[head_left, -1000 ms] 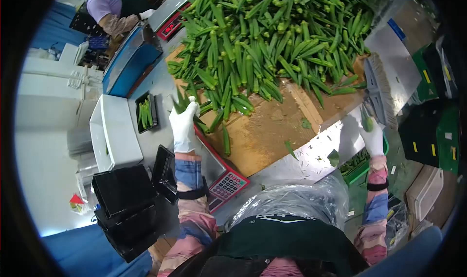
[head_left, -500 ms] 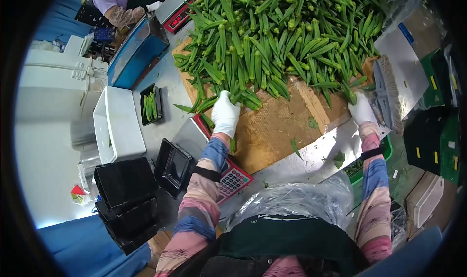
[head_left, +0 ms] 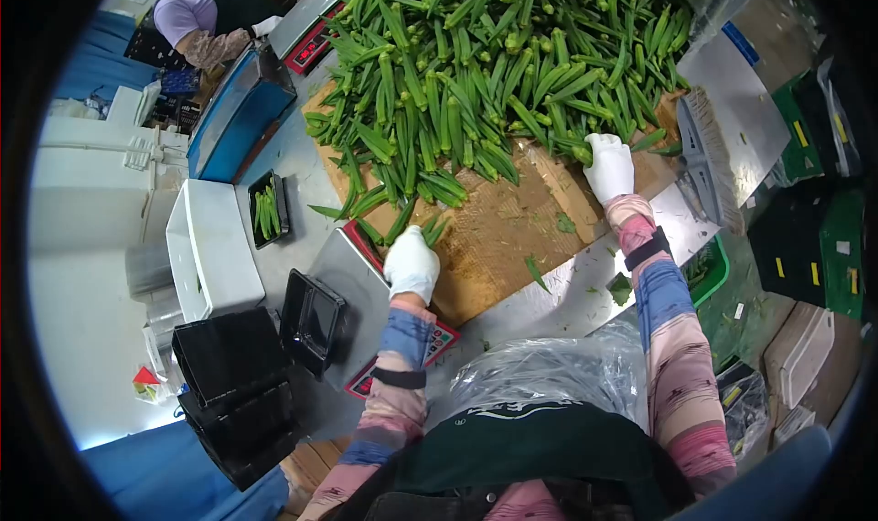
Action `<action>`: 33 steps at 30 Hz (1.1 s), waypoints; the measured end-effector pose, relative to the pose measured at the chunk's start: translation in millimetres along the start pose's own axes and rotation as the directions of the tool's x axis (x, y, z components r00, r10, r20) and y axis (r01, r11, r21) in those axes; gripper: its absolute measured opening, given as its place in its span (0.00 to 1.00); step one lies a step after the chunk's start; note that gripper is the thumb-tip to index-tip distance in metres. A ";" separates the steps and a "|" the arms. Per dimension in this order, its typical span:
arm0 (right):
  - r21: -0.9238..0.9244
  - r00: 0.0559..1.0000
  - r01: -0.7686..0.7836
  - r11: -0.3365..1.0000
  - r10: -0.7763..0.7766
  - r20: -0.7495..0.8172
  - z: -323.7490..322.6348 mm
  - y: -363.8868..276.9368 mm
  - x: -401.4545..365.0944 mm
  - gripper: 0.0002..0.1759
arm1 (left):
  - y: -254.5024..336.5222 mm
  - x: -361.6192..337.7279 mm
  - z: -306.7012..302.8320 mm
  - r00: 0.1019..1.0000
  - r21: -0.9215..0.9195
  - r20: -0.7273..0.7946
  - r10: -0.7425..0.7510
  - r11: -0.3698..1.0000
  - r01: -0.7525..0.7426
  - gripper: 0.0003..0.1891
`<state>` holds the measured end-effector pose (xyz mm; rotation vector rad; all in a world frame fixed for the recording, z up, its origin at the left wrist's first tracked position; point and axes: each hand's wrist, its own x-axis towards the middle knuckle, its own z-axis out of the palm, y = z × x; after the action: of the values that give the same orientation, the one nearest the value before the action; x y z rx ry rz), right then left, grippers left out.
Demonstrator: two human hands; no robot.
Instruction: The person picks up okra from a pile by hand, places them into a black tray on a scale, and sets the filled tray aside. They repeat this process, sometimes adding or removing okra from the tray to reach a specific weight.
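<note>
A large heap of green okra lies on a brown cardboard sheet. My left hand, in a white glove, is closed round a few okra pods whose tips stick out above it, over the edge of the red scale. At the heap's lower right edge is my right hand, also gloved, its fingers curled down at a pod; its fingertips are partly hidden.
Left of the scale are an empty black tray, stacked black trays, a white bin and a black tray with okra. A brush lies right. A co-worker stands beyond another scale.
My left hand has moved down, away from the heap, with pods in it. My right hand has moved left and up onto the heap's edge. The view has shifted slightly.
</note>
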<state>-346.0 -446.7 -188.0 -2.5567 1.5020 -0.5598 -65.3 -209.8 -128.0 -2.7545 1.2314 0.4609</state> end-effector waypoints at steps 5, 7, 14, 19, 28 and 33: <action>-0.036 0.957 -0.270 0.962 0.272 0.103 -18.1 -4.3 -14.7 0.22 | 4.3 1.1 19.8 0.999 -0.027 -0.044 -0.017 1.000 0.016 0.12; 0.478 0.930 -0.366 0.798 0.335 0.154 -18.2 3.7 -34.0 0.20 | 9.9 -11.9 18.7 0.996 -0.055 -0.078 0.039 0.998 -0.043 0.11; 0.598 0.668 -0.703 -0.385 -0.069 0.741 -79.7 -57.5 -113.0 0.23 | 56.2 -66.8 -34.1 0.730 -0.867 0.344 0.590 -0.101 0.489 0.19; 0.632 0.690 -0.683 -0.366 -0.038 0.723 -79.5 -92.6 -155.2 0.22 | 62.9 -92.0 -20.4 0.660 -0.783 0.233 0.715 -0.264 0.563 0.32; 0.420 0.639 -0.662 -0.621 -0.174 0.749 -73.4 -175.0 -171.9 0.31 | 48.9 -127.2 -26.6 0.891 -0.987 0.152 0.427 0.117 0.112 0.50; 0.327 0.667 -0.663 -0.673 -0.333 0.666 -106.6 -265.8 -151.1 0.35 | -27.7 -114.2 -68.0 0.920 -0.960 -0.109 0.377 0.200 -0.196 0.53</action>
<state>-235.0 -175.2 -50.7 -0.1955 0.4236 -0.4535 -100.6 -123.5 -29.3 -3.1087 1.8746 2.1293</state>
